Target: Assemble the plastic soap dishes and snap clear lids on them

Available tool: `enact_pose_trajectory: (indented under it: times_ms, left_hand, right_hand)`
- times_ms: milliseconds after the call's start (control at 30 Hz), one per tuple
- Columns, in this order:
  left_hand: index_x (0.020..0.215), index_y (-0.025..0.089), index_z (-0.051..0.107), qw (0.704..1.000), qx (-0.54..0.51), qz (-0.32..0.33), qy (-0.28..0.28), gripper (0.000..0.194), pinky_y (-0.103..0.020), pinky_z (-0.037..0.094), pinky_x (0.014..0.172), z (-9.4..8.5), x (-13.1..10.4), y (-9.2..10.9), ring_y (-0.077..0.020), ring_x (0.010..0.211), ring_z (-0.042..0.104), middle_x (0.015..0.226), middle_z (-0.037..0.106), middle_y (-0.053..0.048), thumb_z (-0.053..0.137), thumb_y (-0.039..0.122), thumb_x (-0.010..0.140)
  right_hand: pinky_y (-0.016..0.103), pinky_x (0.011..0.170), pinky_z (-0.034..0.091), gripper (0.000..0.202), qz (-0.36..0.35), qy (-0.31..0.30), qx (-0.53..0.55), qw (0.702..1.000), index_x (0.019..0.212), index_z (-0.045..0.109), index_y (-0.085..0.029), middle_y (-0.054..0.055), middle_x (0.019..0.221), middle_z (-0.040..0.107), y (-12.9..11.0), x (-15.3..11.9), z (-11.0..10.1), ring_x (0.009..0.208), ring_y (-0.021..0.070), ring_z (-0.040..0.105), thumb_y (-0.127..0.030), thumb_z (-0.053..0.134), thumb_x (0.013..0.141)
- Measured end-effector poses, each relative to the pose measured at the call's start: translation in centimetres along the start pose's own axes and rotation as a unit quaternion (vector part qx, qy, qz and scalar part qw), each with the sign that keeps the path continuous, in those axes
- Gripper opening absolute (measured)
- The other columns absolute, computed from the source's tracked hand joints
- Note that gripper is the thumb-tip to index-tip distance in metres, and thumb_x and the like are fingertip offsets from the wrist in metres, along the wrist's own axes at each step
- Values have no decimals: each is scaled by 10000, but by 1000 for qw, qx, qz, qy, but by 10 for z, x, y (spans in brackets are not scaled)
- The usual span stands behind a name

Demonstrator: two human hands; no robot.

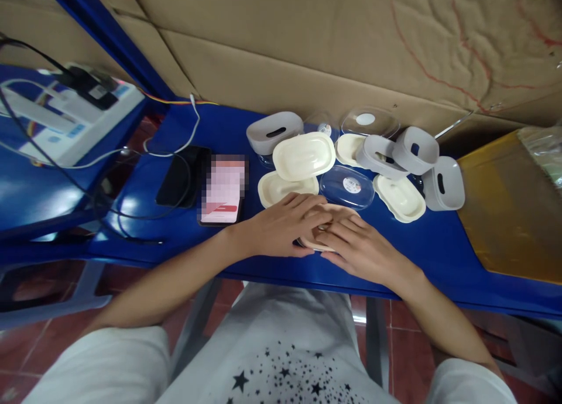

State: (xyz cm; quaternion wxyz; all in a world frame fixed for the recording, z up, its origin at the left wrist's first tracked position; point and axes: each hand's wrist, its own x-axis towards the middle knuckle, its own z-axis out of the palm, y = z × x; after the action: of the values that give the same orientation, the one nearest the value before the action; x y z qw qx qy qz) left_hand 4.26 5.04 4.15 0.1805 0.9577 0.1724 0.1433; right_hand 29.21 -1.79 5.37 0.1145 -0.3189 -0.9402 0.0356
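A pale pinkish oval plastic dish (pixel 341 209) lies under both hands near the front edge of the table. My left hand (pixel 287 225) grips its left side, with the thumb low and the fingers across the top. From the right, my right hand (pixel 357 240) is closed on it, fingers bent over its middle. The hands cover most of the dish. Just behind them are a cream oval tray (pixel 268 187), another cream tray (pixel 304 156) tilted on top of things, and a clear lid (pixel 336 187) with a round sticker. To the right sits a wavy-edged cream tray (pixel 397 199).
Grey slotted containers (pixel 268 136) stand at the back and right, beside another clear lid (pixel 380 123). A phone (pixel 222 193) and a black object (pixel 175 178) lie left. Cables run to a power strip (pixel 74 123). A yellow-brown box (pixel 513 216) stands at the right.
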Motion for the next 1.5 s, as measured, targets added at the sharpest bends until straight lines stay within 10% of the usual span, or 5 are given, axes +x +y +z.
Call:
enact_pose_trajectory:
  times_ms: [167,333,633,1133,1500]
  left_hand:
    - [1555,218,461,1000,10,-16,-23,767,-555,423,1192,1,-1,-3,-397,1456,513,1585,511,-202,849,344,905]
    - [1549,231,456,1000,-10,-16,-25,775,-583,362,1227,4,-2,-7,-402,1490,491,1598,508,-210,840,456,914]
    - [1509,248,493,998,-35,-58,-14,695,-551,280,1231,-9,-5,-9,-365,1427,550,1530,596,-144,787,456,914]
    - [1610,298,410,985,-64,-136,-86,931,-525,323,1211,-27,-4,-11,-396,1475,487,1594,559,-120,891,518,843]
    - [1738,298,155,988,-15,-146,37,1102,-586,404,1183,-3,-2,-16,-427,1493,511,1666,484,-206,843,536,911]
  right_hand:
    - [427,1025,578,273,-20,18,-25,999,1277,708,-170,101,1194,793,-6,5,4,1196,262,713,-157,516,1084]
    - [428,1034,585,304,-33,68,72,995,1291,718,-202,87,1199,795,6,2,3,1189,251,725,-413,638,1087]
    - [705,1280,317,634,242,33,38,969,1604,493,-237,180,1720,437,65,-19,1,1647,439,304,-606,519,1088]
    - [601,1146,507,427,233,55,73,968,1426,568,-265,168,1466,629,74,-25,-9,1392,377,616,-484,610,1062]
    - [538,1127,534,402,147,72,102,981,1485,578,-276,117,1459,707,45,-13,-10,1341,320,675,-417,532,1111]
